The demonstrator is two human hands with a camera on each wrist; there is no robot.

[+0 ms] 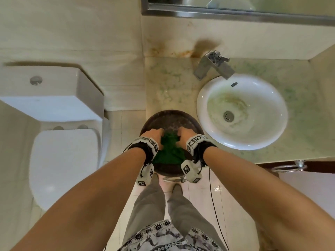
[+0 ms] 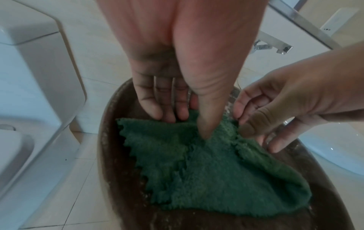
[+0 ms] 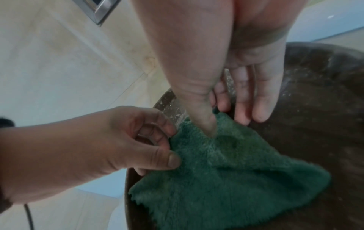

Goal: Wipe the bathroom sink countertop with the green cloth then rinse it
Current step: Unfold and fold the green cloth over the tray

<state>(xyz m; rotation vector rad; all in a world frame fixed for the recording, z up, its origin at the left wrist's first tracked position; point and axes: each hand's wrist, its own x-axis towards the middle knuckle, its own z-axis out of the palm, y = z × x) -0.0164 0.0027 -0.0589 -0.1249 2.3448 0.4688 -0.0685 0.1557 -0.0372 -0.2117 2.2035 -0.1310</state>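
Note:
The green cloth point(image 1: 168, 151) lies bunched in a dark brown basin point(image 1: 172, 118) at the front left edge of the marble countertop point(image 1: 168, 84). My left hand point(image 1: 154, 135) pinches the cloth's far edge on the left, thumb pressed into the pile point(image 2: 204, 133). My right hand point(image 1: 184, 135) pinches the same edge on the right, thumb on top point(image 3: 210, 130) and fingers behind. In both wrist views the cloth point(image 2: 216, 171) point(image 3: 226, 179) hangs slack from that edge down to the basin floor point(image 3: 315, 109).
A white round sink point(image 1: 253, 87) with a stained bowl sits right of the basin, and a chrome faucet point(image 1: 213, 66) stands behind it. A white toilet point(image 1: 63, 160) is on the left. A mirror frame point(image 1: 217, 14) runs along the wall. A chrome ring point(image 1: 290, 167) hangs under the counter edge.

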